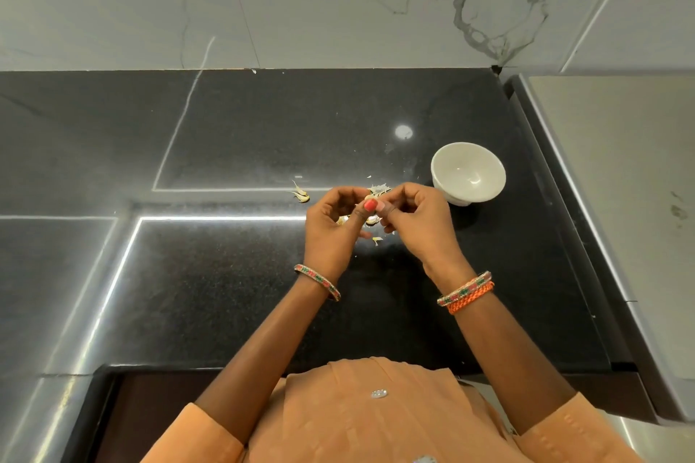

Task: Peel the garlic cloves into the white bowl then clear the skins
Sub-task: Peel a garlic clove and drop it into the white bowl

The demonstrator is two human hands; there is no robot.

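Observation:
My left hand (333,227) and my right hand (417,222) meet above the black counter (225,274), fingers curled together around a garlic clove (372,221) that is mostly hidden between them. Both thumbs press at it. The white bowl (468,173) stands upright just beyond and to the right of my right hand, and I see nothing inside it. Loose papery skins (378,190) lie on the counter behind my fingers, and a small scrap (377,240) lies under them. Another garlic piece with a curled skin (301,195) rests left of my hands.
A marble-patterned wall (338,0) rises at the counter's back edge. A grey raised surface (620,199) borders the counter on the right. The counter's front edge runs just before my body.

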